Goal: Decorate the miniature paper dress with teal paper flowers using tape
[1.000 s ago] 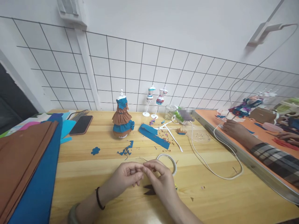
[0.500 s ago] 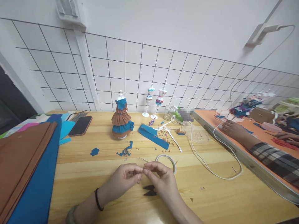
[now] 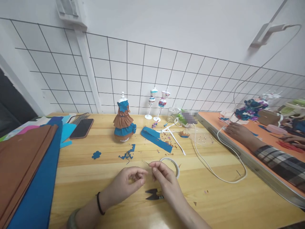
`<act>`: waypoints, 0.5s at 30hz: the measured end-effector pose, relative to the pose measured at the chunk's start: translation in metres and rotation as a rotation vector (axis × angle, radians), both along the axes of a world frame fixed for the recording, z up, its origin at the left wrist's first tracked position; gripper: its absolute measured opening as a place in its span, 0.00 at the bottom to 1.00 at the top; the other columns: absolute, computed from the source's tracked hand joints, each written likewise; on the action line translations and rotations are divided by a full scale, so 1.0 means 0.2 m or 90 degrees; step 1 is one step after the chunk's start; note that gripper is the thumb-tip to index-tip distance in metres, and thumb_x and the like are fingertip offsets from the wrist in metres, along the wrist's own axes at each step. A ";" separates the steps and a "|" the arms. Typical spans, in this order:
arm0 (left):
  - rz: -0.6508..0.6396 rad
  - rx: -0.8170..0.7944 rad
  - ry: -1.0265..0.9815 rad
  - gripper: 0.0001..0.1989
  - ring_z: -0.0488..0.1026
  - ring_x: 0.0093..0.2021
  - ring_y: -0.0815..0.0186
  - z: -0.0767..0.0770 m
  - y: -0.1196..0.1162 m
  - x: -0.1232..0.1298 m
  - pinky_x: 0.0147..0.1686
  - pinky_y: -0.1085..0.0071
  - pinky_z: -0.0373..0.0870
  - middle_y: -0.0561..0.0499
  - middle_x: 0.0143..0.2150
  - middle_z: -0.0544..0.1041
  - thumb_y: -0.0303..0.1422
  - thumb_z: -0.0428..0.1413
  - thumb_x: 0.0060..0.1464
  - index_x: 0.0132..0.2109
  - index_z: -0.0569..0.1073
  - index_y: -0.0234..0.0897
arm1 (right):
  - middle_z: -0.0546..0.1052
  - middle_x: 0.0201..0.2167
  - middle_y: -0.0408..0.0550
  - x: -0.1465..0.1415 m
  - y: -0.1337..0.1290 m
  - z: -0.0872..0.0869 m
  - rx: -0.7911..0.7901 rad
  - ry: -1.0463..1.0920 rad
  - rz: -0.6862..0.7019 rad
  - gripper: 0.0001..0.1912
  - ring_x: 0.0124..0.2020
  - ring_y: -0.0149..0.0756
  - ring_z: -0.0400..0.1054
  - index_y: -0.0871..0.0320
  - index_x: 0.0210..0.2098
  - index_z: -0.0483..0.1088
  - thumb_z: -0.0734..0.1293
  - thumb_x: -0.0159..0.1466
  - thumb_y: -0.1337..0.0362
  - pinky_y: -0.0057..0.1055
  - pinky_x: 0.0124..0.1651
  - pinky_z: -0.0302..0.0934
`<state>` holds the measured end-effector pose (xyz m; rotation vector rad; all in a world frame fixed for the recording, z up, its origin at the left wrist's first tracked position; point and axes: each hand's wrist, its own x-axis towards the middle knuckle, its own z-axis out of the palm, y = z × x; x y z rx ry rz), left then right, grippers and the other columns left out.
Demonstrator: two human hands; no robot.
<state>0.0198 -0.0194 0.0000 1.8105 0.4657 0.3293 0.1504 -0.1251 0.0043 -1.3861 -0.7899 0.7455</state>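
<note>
Your left hand (image 3: pixel 125 183) and right hand (image 3: pixel 168 184) have parted at the fingertips since the earlier frame; a narrow gap now separates them, and more of the snips (image 3: pixel 153 197) shows below.

Hand state: left, fingers loosely curled, thumb clear of the index finger, no held item visible. Right, thumb and index finger drawn close together; whether they grip anything cannot be told.

Location: a thin pale strand (image 3: pixel 145 162) shows just beyond the right index fingertip. Whether it is held or lies on the table (image 3: pixel 114 197) is unclear. The snips lie beneath the gap between your hands, blades toward the left, handles partly hidden by the right hand. The tape roll (image 3: pixel 177 168) lies flat just behind the right hand.

Handling: treat the strand as very light, apparently flexible and easily lost against the wood. Pinch it near one end between thumb and index pads; avoid a full-hand grasp. Judge the snips light but stiff, with sharp points; take them by the handles, never the blades. Expect the tape roll to be light and possibly tacky; lift it by its rim.
</note>
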 end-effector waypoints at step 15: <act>0.012 -0.110 -0.029 0.13 0.68 0.31 0.67 -0.04 0.02 0.02 0.35 0.71 0.66 0.49 0.30 0.74 0.36 0.55 0.47 0.38 0.74 0.32 | 0.67 0.26 0.41 -0.03 0.01 0.03 -0.009 -0.086 0.072 0.13 0.28 0.31 0.62 0.58 0.39 0.68 0.61 0.61 0.56 0.27 0.33 0.58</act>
